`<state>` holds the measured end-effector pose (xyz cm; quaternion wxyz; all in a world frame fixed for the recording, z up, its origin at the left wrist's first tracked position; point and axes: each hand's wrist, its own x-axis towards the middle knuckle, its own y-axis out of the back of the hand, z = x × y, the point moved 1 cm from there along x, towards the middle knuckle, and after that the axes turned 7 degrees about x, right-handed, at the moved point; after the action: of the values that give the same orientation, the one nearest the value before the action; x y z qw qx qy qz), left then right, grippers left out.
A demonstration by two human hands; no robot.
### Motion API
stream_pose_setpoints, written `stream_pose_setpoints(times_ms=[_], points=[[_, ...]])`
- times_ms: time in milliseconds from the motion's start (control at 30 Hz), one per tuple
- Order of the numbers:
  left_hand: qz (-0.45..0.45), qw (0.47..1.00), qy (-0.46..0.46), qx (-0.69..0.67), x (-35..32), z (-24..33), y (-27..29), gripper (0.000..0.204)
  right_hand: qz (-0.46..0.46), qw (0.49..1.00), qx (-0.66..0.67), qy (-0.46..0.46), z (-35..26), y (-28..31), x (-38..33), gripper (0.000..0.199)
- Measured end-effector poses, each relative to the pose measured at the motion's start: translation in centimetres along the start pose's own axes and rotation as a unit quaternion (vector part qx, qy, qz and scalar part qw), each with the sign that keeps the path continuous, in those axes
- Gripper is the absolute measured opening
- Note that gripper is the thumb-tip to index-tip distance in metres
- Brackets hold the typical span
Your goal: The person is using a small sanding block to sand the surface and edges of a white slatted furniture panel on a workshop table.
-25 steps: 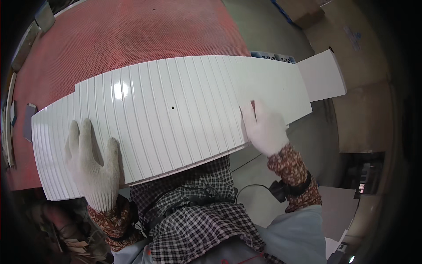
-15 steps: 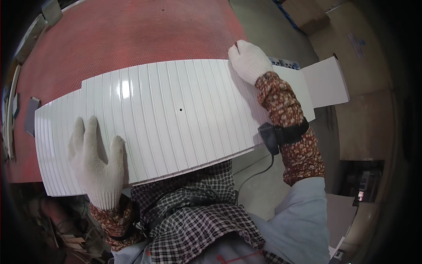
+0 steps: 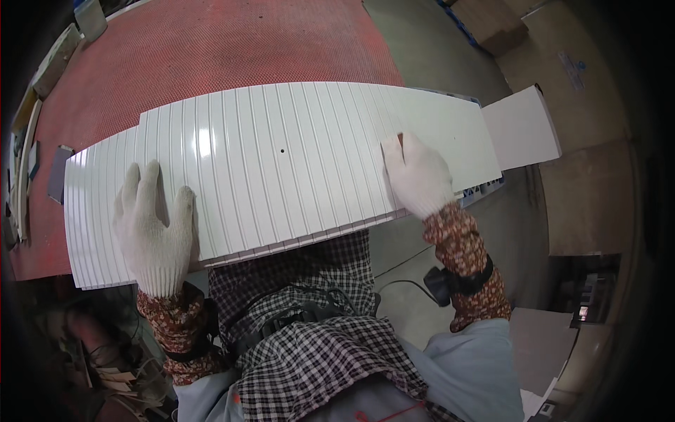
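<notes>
White grooved panel [image 3: 239, 155] overhangs red mat [image 3: 281, 42] | left hand [image 3: 156, 232] flat, fingers spread | right hand [image 3: 422, 176] curled round some brown bit [image 3: 401, 139] (can't tell what) | panel might tip if right end's leaned on, imo

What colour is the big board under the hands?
The board is shiny white. It shows best in the head view.
</notes>
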<state>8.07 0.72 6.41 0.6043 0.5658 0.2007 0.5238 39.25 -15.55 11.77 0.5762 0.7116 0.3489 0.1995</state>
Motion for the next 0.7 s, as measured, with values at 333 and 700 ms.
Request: stream_pose_setpoints(times_ms=[333,700], points=[[-0.028,0.999,0.006,0.038,-0.1,0.3,0.2,0.057,0.005,0.999,0.038,-0.031,3.4,-1.6,-12.0,0.033],[-0.029,0.999,0.011,0.029,0.1,0.6,0.2,0.059,0.025,0.994,0.102,-0.011,1.3,-1.2,-10.1,0.028]])
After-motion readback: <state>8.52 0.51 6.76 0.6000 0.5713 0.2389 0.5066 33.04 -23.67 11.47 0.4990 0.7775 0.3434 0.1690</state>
